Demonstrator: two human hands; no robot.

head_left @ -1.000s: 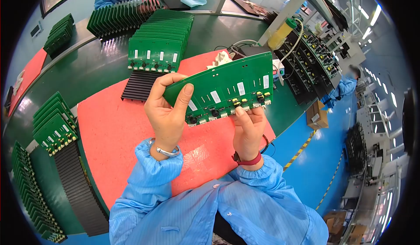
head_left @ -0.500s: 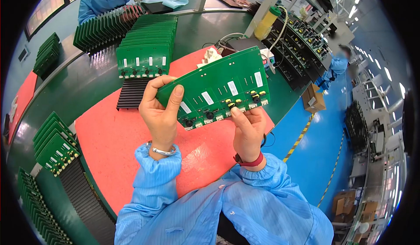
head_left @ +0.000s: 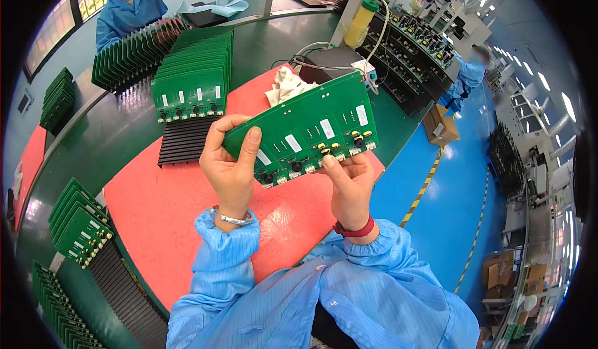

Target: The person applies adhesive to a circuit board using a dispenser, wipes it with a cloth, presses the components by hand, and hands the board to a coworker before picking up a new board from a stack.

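A green circuit board is held tilted above the pink mat. It bears white labels, with black and yellow parts along its lower edge. My left hand grips its left end, thumb on the face and fingers behind. At the lower edge, my right hand pinches the board, its thumb by a yellow-and-black part. Beyond the board lies a crumpled white cloth. A row of upright green boards stands in a black rack behind my left hand.
More racked boards stand at the left. At the upper left, a co-worker in blue is beside other boards. A yellow bottle and a grey device with cables are at the back. Shelves of boards stand at the right.
The view has shifted slightly, moving the racks and mat leftward in the frame. The co-worker's gloved hand has risen. Both of my hands keep nearly the same hold on the board.
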